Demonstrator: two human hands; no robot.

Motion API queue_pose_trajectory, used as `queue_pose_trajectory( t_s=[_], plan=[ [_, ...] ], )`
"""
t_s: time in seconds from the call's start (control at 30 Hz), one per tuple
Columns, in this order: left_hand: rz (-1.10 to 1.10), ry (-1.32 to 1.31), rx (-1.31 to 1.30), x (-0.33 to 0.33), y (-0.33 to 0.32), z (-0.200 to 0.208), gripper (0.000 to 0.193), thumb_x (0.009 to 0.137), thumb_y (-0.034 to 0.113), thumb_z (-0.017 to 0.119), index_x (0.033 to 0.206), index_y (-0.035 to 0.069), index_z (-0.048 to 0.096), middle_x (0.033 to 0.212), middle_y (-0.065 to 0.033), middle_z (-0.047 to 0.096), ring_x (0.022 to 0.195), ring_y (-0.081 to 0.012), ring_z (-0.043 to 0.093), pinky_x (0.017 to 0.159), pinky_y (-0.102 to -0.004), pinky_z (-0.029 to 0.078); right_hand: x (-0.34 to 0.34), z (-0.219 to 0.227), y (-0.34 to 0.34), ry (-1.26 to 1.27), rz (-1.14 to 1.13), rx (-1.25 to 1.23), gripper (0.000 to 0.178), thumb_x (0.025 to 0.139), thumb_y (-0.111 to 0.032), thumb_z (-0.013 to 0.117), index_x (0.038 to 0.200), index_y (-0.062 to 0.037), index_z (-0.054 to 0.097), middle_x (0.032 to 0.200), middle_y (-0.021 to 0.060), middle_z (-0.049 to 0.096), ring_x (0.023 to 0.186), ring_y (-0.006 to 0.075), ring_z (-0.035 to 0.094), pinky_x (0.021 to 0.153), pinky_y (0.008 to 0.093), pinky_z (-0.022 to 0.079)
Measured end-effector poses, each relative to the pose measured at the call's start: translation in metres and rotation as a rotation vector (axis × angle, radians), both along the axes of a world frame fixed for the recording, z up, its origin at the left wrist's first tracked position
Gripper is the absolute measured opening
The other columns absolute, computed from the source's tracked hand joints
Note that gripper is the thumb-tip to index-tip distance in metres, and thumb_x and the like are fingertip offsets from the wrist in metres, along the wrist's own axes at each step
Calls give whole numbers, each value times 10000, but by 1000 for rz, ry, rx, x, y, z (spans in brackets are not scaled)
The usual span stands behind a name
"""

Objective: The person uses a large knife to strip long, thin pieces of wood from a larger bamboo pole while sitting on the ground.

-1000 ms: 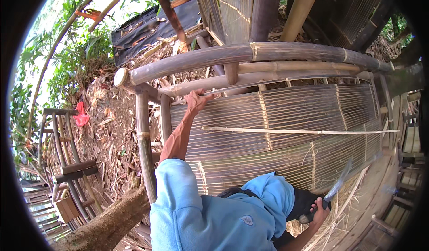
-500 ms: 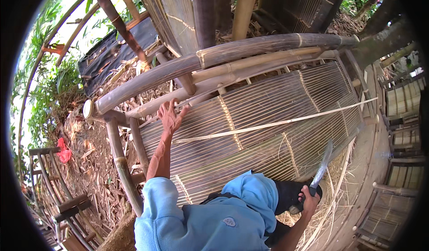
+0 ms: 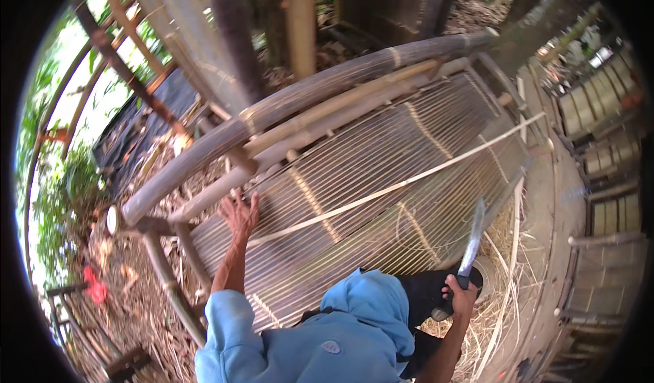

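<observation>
My left hand (image 3: 238,217), fingers spread, is at the left back edge of a slatted bamboo bench (image 3: 354,151); whether it presses on the slats is hard to tell. A long pale bamboo strip (image 3: 415,177) lies slantwise across the seat, its left end close to that hand. On the right, my right hand (image 3: 462,297) is closed round the dark handle of a machete (image 3: 475,236). The blade points up and away, over the front right edge of the seat. My dark-clad leg (image 3: 432,289) is beside the bench, below the blade.
A thick bamboo backrest rail (image 3: 306,97) runs along the bench's far side. Thin shavings and strips (image 3: 501,294) litter the ground at the right front. More bamboo furniture (image 3: 603,267) stands at far right. Dry leaves (image 3: 143,301) and a red bag-like thing (image 3: 94,285) lie left.
The whole view has turned and shifted, so the bench appears more tilted and further left. Both hands keep nearly the same places by the bench; the machete stays in my right hand.
</observation>
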State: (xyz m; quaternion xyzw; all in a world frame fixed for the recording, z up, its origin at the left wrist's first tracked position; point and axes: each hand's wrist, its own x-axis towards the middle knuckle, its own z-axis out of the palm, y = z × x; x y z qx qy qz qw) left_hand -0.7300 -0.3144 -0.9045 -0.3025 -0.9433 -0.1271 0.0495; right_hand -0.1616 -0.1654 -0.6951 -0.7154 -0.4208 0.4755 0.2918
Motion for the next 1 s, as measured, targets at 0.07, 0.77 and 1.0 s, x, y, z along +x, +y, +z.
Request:
queue_pose_trajectory(
  t_s=[0.07, 0.77, 1.0],
  plan=[
    [13, 323, 50, 10, 23, 16, 683, 944, 555, 568, 1416, 64, 512, 1154, -196, 527, 1193, -366, 438, 1017, -565, 272, 7, 2, -3, 35, -27, 22, 241, 845, -162, 820, 909, 23, 680, 741, 76, 681, 587, 164, 665, 488, 283, 541],
    [-538, -126, 137, 26, 337, -27, 360, 949, 388, 590, 1044, 73, 737, 984, -206, 717, 959, -456, 639, 893, -527, 483, 77, 14, -58, -2, -433, 28, 263, 842, -172, 801, 865, 23, 626, 680, 87, 637, 559, 179, 638, 505, 302, 553],
    [-195, -633, 349, 47, 328, -13, 306, 915, 454, 652, 925, 178, 785, 943, -171, 732, 907, -395, 686, 810, -480, 515, 60, 13, -17, -6, -319, 40, 245, 834, -133, 815, 849, 36, 637, 698, 99, 661, 570, 185, 655, 527, 302, 554]
  ],
)
